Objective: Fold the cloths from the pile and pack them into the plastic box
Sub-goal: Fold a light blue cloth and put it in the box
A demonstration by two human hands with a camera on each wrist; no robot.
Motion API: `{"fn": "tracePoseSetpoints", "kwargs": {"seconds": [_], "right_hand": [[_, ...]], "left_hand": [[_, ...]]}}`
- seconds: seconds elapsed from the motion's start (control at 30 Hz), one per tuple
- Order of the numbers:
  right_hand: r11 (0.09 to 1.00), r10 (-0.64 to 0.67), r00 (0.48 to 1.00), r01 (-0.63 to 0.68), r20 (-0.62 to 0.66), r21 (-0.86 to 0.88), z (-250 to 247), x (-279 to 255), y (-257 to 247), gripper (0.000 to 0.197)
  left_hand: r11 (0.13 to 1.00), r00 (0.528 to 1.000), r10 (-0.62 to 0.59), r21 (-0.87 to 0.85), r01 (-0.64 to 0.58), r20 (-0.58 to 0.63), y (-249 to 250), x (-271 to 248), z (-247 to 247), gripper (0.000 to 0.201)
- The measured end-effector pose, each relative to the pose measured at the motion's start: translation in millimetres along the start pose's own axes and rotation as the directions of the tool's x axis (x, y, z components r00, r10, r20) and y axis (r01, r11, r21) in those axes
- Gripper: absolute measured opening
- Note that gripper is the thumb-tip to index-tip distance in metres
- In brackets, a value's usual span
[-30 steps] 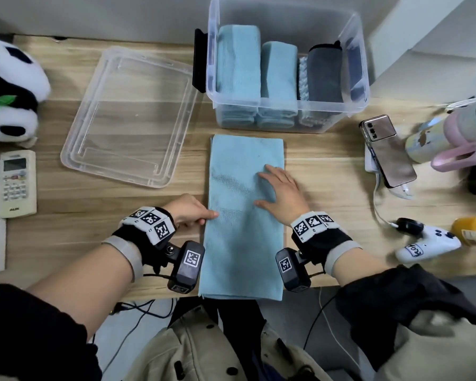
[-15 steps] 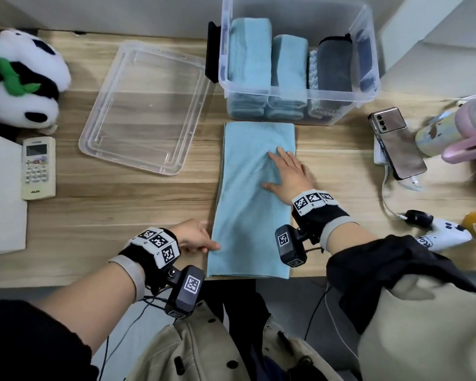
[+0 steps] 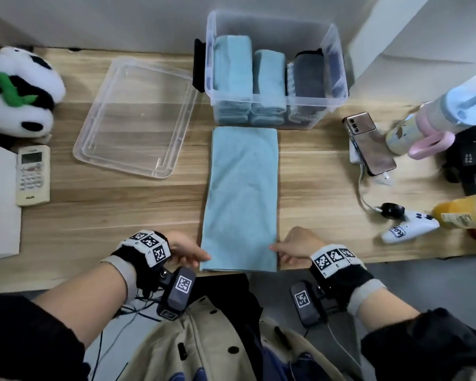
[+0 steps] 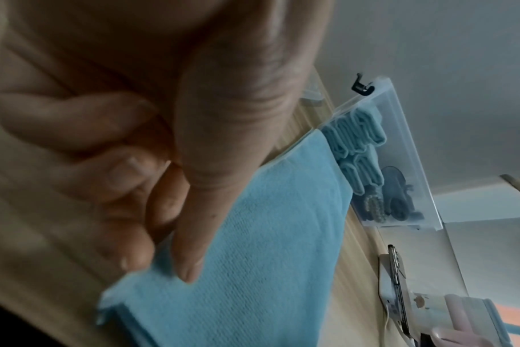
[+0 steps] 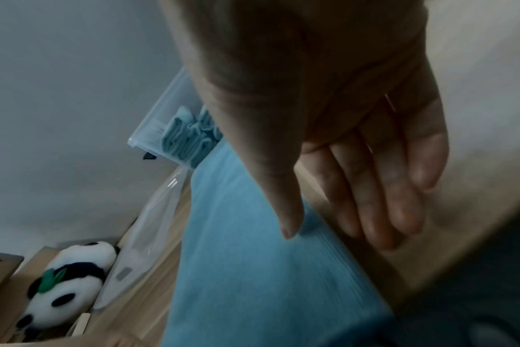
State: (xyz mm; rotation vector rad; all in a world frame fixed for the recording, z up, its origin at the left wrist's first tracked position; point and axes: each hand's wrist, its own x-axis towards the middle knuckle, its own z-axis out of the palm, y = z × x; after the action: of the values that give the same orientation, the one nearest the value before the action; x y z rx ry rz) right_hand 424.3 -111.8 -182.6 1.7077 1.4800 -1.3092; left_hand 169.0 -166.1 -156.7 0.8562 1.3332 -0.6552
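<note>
Blue, thickly layered — pinching cloth [image 3: 241, 193] corner with left hand [image 3: 186, 250] (right hand [image 3: 297, 247] lying flat, thumb only), risking layers sliding apart.

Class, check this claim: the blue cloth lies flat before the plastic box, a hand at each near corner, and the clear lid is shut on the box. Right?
No: the head view shows the clear lid off, lying on the table left of the open plastic box. The blue cloth, left hand and right hand are as stated.
</note>
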Motion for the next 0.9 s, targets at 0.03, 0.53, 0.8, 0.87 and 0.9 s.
{"fn": "tracePoseSetpoints", "kwargs": {"seconds": [0.03, 0.53, 0.8, 0.87, 0.9], "right_hand": [[0.997, 0.032, 0.999, -0.033, 0.017, 0.071, 7, -1, 3, 0.036], [0.642, -0.187, 0.971, 0.236, -0.15, 0.729, -5, -35, -9, 0.015], [0.542, -0.221, 0.961, 0.261, -0.164, 0.799, -23, -20, -15, 0.018], [0.594, -0.258, 0.955, 0.276, -0.146, 0.756, -27, -16, -17, 0.023], [0.643, -0.259, 0.953, 0.292, -0.157, 0.708, -27, -14, -18, 0.025]], "left_hand": [[1.0, 1.0, 0.002, -0.005, -0.002, 0.008, -1, 3, 0, 0.043], [0.526, 0.896, 0.231, -0.726, -0.443, -0.379, -15, 1, -30, 0.006], [0.474, 0.876, 0.296, -0.737, -0.482, -0.381, -14, 7, -40, 0.033], [0.533, 0.853, 0.291, -0.667, -0.521, -0.433, -10, 11, -38, 0.025], [0.589, 0.835, 0.29, -0.6, -0.541, -0.468, -8, 13, -38, 0.015]]}}
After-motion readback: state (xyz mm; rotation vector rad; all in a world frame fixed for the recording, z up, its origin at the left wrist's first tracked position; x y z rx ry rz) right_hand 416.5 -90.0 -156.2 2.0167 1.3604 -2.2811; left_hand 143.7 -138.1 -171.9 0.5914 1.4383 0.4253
